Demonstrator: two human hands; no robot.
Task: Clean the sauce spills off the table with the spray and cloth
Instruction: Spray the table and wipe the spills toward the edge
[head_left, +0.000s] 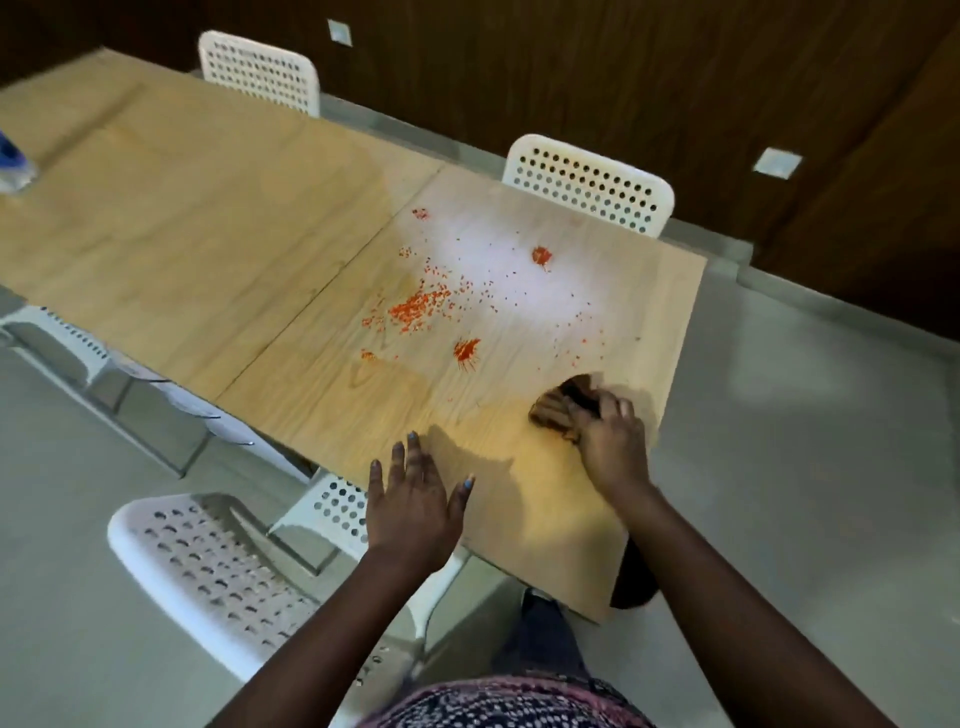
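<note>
Orange-red sauce spills (418, 309) lie scattered in blobs and small droplets over the near panel of the wooden table (197, 208). A brown cloth (558, 408) sits bunched near the table's right edge, and my right hand (610, 441) grips it from the near side. My left hand (413, 499) rests flat with spread fingers at the table's near edge. A blue-topped spray bottle (13, 166) stands at the far left edge of the view, blurred and partly cut off.
White perforated chairs stand around the table: one (589, 184) at the far side by the spills, one (260, 70) further back, one (208, 561) right by my left arm. Grey floor (805, 467) surrounds the table; dark wood wall behind.
</note>
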